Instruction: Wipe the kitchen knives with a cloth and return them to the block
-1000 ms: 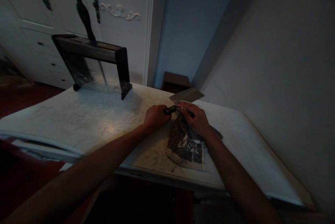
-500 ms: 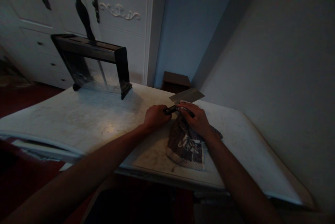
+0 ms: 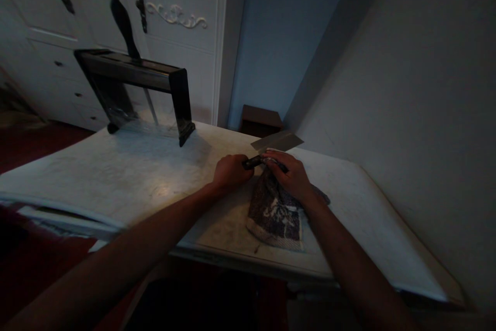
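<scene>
A cleaver with a broad grey blade and a black handle is held over the white table between my hands. My left hand is closed on the end of its black handle. Fingers of my right hand are wrapped round a dark patterned cloth, pressed against the handle near the blade. The rest of the cloth hangs down and spreads on the table under my right wrist.
A black knife stand with clear panels and one black-handled knife in it is at the table's back left. Behind are a white cabinet and a brown box. A wall rises on the right.
</scene>
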Demonstrator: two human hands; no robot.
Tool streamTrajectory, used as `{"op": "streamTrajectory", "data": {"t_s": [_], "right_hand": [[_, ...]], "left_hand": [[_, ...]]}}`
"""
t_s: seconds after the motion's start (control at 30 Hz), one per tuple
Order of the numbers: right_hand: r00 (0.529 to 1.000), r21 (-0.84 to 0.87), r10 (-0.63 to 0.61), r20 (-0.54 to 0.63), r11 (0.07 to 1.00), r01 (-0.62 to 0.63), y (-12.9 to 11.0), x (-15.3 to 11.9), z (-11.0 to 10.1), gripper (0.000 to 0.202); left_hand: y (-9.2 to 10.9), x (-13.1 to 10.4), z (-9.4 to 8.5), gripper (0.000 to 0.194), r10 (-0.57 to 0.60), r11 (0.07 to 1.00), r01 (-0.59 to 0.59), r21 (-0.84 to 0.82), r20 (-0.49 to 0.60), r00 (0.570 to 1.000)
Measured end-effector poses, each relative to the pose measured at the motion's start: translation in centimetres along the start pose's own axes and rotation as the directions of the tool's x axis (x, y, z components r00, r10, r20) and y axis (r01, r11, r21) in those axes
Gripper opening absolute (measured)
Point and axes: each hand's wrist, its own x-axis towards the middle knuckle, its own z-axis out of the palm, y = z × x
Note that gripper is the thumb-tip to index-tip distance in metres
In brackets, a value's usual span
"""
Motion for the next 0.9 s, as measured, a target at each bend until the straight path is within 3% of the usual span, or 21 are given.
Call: {"op": "streamTrajectory", "data": {"t_s": [0.9], "right_hand": [[1.0, 0.004, 0.008, 0.014, 1.0, -0.008, 0.0, 0.04, -0.01, 0.026]], "left_hand": [[-0.17, 0.1, 0.26, 0.026, 0.008, 1.0, -0.008, 0.006, 0.029, 1.0]]}}
